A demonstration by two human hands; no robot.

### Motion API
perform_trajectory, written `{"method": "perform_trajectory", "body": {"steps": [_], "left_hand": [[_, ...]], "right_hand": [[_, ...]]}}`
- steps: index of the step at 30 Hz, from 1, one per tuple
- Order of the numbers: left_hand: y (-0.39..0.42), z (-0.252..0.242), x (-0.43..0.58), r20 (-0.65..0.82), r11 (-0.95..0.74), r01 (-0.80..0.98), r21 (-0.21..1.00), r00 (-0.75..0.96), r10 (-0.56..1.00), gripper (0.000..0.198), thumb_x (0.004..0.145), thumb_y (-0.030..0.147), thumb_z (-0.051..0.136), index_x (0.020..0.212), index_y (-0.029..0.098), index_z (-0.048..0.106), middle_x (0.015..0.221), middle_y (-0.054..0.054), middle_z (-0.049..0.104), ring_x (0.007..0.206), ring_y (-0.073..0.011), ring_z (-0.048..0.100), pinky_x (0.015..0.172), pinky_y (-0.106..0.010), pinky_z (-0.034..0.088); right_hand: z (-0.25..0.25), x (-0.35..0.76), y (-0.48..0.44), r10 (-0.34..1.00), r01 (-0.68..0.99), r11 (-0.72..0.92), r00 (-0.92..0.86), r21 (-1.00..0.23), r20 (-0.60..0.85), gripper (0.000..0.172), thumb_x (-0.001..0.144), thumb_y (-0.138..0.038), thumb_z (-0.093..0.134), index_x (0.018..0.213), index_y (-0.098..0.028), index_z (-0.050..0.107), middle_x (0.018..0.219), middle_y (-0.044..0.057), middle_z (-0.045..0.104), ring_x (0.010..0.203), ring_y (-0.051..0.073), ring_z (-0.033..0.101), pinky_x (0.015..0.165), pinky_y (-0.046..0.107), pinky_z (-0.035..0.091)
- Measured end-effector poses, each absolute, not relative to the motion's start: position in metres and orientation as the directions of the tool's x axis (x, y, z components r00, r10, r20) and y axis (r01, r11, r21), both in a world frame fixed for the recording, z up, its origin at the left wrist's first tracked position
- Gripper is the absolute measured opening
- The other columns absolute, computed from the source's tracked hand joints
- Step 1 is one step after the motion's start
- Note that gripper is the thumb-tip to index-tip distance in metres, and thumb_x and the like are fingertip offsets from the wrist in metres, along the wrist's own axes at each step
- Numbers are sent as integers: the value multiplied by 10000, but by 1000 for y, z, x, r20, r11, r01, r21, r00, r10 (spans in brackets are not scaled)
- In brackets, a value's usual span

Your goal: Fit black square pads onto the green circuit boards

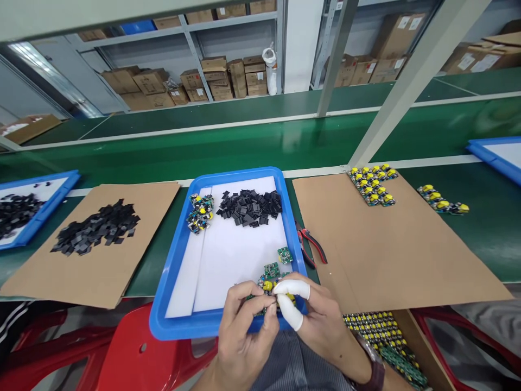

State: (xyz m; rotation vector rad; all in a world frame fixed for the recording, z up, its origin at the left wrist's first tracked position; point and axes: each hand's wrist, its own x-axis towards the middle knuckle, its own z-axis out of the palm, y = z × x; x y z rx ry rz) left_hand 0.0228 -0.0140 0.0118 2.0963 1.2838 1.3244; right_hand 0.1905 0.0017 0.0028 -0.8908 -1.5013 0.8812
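Both hands (280, 317) around circuit board (266, 290)

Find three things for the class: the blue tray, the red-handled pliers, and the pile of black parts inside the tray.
blue tray (173, 255): head view, on its left rim.
red-handled pliers (311, 247): head view, on the handles.
pile of black parts (250, 206): head view, on the middle of the heap.

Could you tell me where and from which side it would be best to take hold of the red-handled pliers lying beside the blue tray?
Probably by the red handles of the pliers, coming from above: they lie flat on the cardboard sheet, handles splayed toward the bare cardboard, while the blue tray crowds the other side.
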Motion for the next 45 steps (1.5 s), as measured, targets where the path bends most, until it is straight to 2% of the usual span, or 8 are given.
{"method": "perform_trajectory", "body": {"steps": [3,10,18,25,31,38,42,45], "left_hand": [[-13,11,24,523,-517,509,689,145,840,265,912,18,624,1090,209,672,1065,-46,548,973,-175,605,848,-271,553],[-4,18,20,331,-365,333,870,156,931,157,963,114,608,976,241,698,1001,-29,560,904,-158,599,764,-238,543],[0,23,6,303,-370,333,867,238,923,211,946,75,629,1034,246,716,1026,-39,561,881,-159,617,747,-273,534],[-5,27,10,368,-445,456,771,251,895,217,931,47,622,1031,221,704,1021,-50,567,868,-166,628,705,-270,555],[-13,14,22,547,-469,594,653,57,835,267,887,8,667,1059,211,697,1008,-40,583,896,-170,644,777,-274,578],[-4,20,2,121,-164,202,966,208,971,192,956,166,692,1070,271,805,1049,-73,595,852,-179,649,688,-281,554],[4,24,-2,34,-52,79,996,213,976,92,894,222,791,952,258,853,1016,-89,613,857,-192,633,678,-281,526],[6,25,0,10,-17,27,999,237,972,70,858,231,835,915,261,862,1008,-92,634,913,-210,633,727,-295,520]], "right_hand": [[1,192,4,899,28,429,-111,-903,424,279,918,-44,646,1104,-241,712,966,39,729,871,162,710,803,265,589],[-7,191,3,945,-126,286,-127,-950,301,286,918,-73,656,1080,-288,752,961,24,740,865,168,708,795,274,586],[-4,194,3,952,-132,205,-204,-970,229,226,931,-115,649,1096,-247,728,975,47,702,872,175,677,817,305,579],[-2,193,1,939,-44,282,-193,-958,285,182,946,-106,625,1045,-245,688,938,42,665,860,183,660,774,315,572],[-8,180,-8,851,159,526,-97,-836,517,417,923,7,610,1245,-257,624,1043,76,689,974,201,673,908,370,586],[-13,189,-4,954,-109,269,-102,-957,280,387,930,-64,676,1203,-332,727,1067,37,722,960,179,706,868,313,593],[-4,193,1,954,-203,223,-155,-954,256,244,922,-121,723,1079,-296,791,977,45,719,896,187,704,790,312,593],[0,192,0,956,-219,208,-163,-953,246,262,913,-126,743,1086,-312,804,943,38,728,856,179,705,754,296,584]]}}
